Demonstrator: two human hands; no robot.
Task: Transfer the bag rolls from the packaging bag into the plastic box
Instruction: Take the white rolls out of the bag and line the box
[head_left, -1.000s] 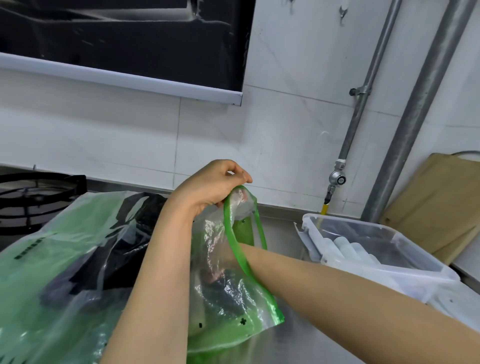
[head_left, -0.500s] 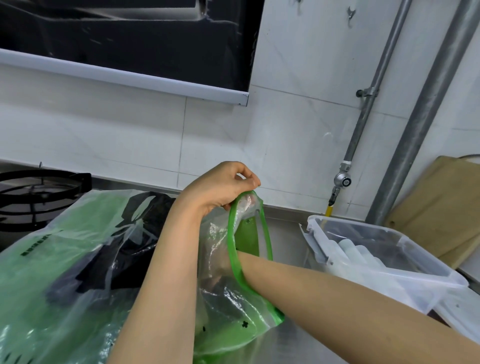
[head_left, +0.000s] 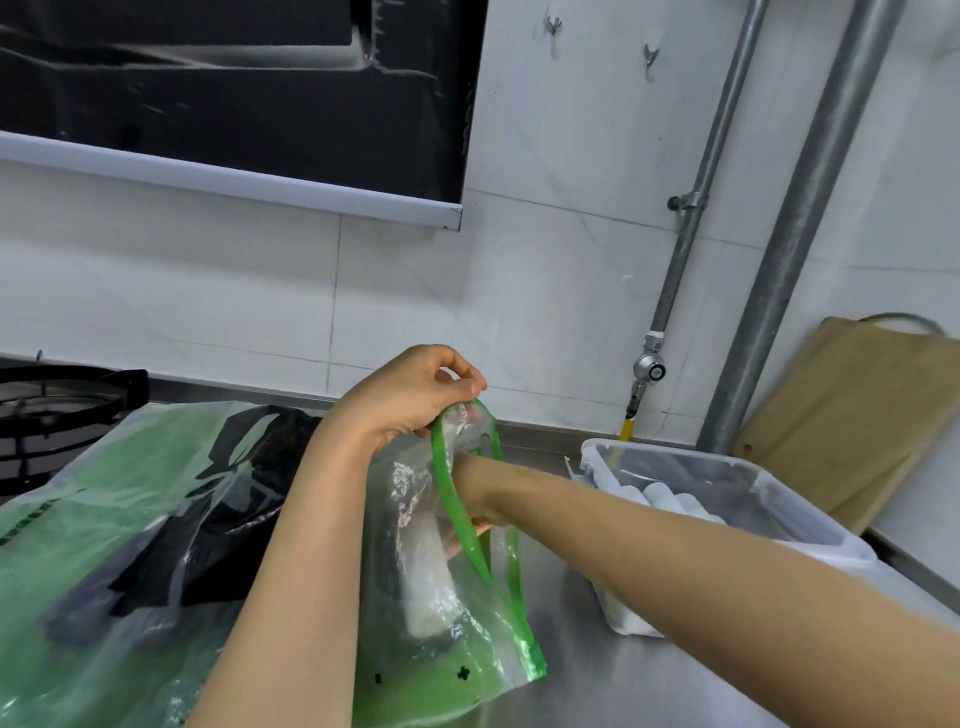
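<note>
1. One bag roll (head_left: 428, 587), white, sits inside the packaging bag (head_left: 467, 660). Its top end is at the right grip (head_left: 470, 506) and the rest hangs below it, tilted.
2. The right grip is in through the bag mouth. Its fingers curl round the roll's top end, seen through the clear film.
3. The left grip (head_left: 410, 397), just above the right grip, pinches the top of the green zip rim (head_left: 441, 467). The bag mouth gapes round the right wrist.
4. One packaging bag: clear, with a green zip band and green print low down. It hangs below both grips, its bottom at the table (head_left: 649, 686).
5. One plastic box (head_left: 810, 525), clear, is on the table to the right of the right grip, past the forearm. It holds white rolls (head_left: 670, 501), at least three. Exact count can't be told.
6. One big green carrier bag (head_left: 104, 519) lies on the table left of the left grip, with something dark inside.
7. Back wall, right of the grips: two metal pipes (head_left: 810, 208), one valve (head_left: 649, 369). One wooden board (head_left: 857, 415) leans behind the box.
8. Two hooks (head_left: 555, 23) are high above the grips.
9. One black stove ring (head_left: 52, 405) is far left of the left grip.
</note>
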